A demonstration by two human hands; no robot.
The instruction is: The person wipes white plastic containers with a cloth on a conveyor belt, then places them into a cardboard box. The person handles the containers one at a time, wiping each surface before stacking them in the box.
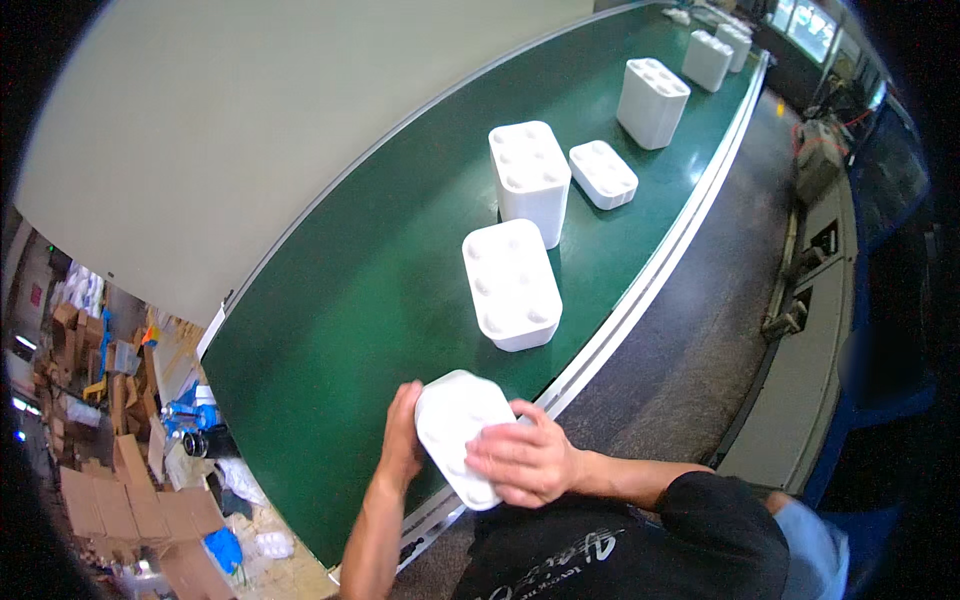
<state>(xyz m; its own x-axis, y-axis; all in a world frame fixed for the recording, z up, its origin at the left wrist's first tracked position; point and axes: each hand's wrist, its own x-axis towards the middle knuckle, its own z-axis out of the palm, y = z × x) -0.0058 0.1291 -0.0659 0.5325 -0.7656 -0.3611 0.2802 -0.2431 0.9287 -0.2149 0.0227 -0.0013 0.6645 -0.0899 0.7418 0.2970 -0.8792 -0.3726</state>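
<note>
A white moulded tray piece (457,409) with rounded corners and several shallow round bumps or hollows is between my hands, tilted over the near edge of the green belt. My left hand (403,435) grips its left side. Across its top and right side lie the fingers of my right hand (525,461), slightly blurred. I cannot tell whether it is one piece or a short nested stack. Just beyond stands a stack of like white trays (512,285) on the belt. Behind that rises a taller stack (530,180), with a low one (604,175) to its right.
More white stacks (652,105) stand farther up the green conveyor belt (337,300). A pale panel (300,112) borders its left side, a metal rail (645,289) its right. Cardboard (135,502) and a blue device (187,416) lie at lower left. Grey machinery (795,382) lines the right.
</note>
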